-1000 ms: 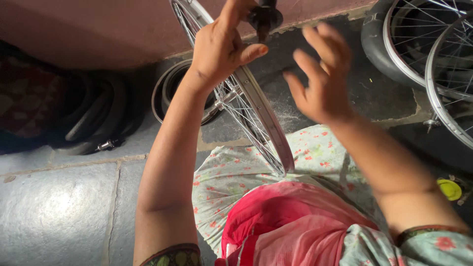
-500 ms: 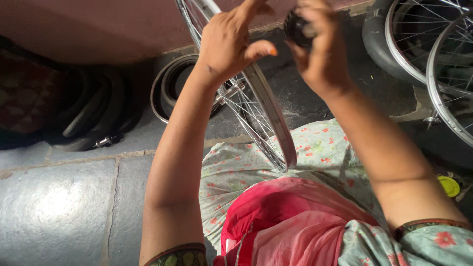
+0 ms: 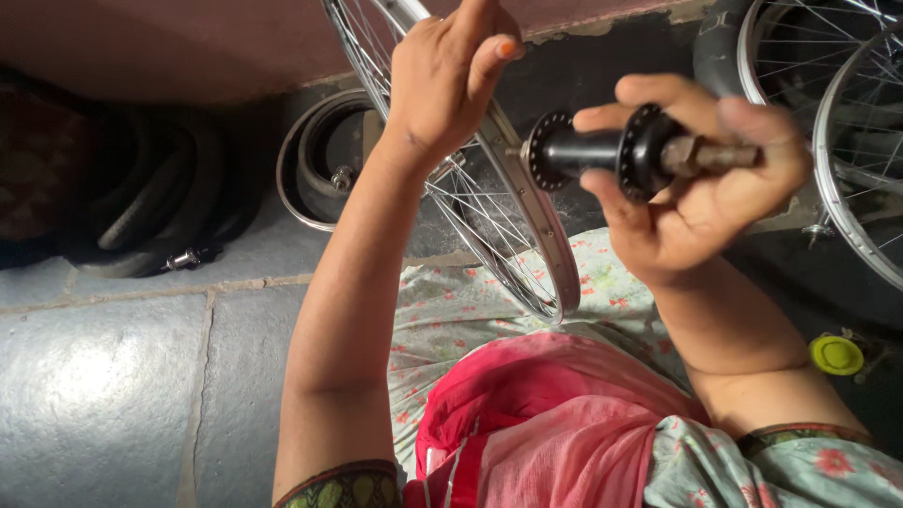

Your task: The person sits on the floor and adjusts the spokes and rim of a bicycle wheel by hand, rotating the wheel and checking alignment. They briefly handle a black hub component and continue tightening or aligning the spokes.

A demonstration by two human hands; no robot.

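Stone floor (image 3: 103,395) beneath right hand (image 3: 696,188) gripping black hub (image 3: 602,150)

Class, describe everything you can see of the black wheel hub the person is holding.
The hub is a short black cylinder, seemingly metal, with a round flange at each end ringed with small holes. A dull brownish axle with a nut sticks out of its right end. It lies roughly level, raised in front of the person, beside the spoked wheel rim. The right hand grips it, fingers curled over the right flange and axle. The left hand is on the rim and does not touch it.
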